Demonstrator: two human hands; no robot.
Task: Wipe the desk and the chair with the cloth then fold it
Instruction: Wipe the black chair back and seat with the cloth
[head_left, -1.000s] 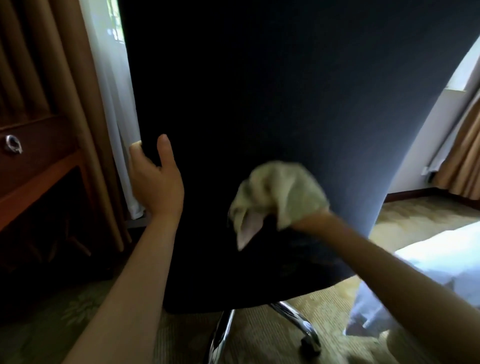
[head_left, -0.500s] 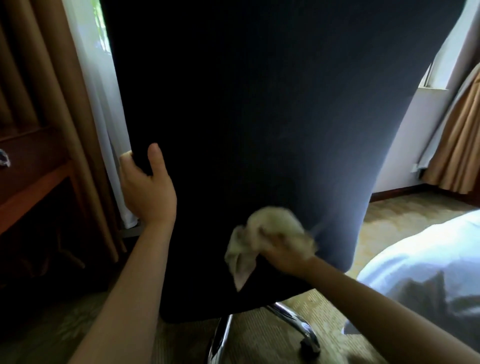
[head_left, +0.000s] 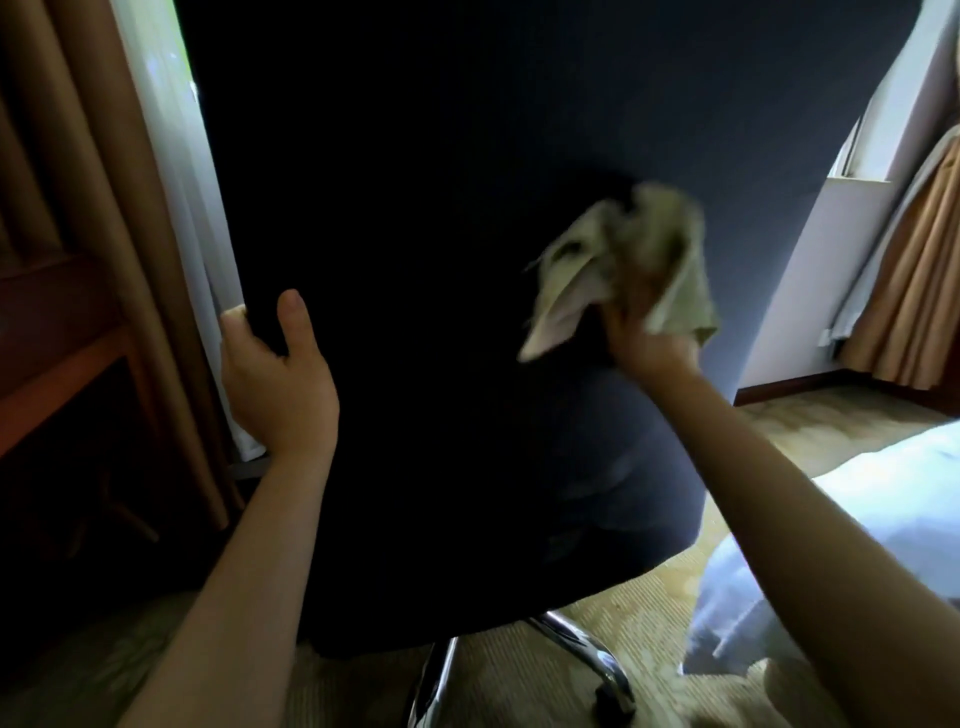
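Blurred cloth (head_left: 631, 260) hides fingers of right hand (head_left: 649, 345); chair (head_left: 467, 156) top cropped.

The cloth (head_left: 670, 249) higher up the chair (head_left: 467, 156).

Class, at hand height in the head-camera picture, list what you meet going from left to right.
wooden desk → brown curtain → white sheer curtain → left hand → dark chair back → cloth → pale wall → tan curtain

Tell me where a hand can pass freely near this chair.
Free: the carpet between chair back and bed; the chair back between left hand and cloth. Crowded: its left edge, which that hand grips, beside the white curtain and wooden desk.
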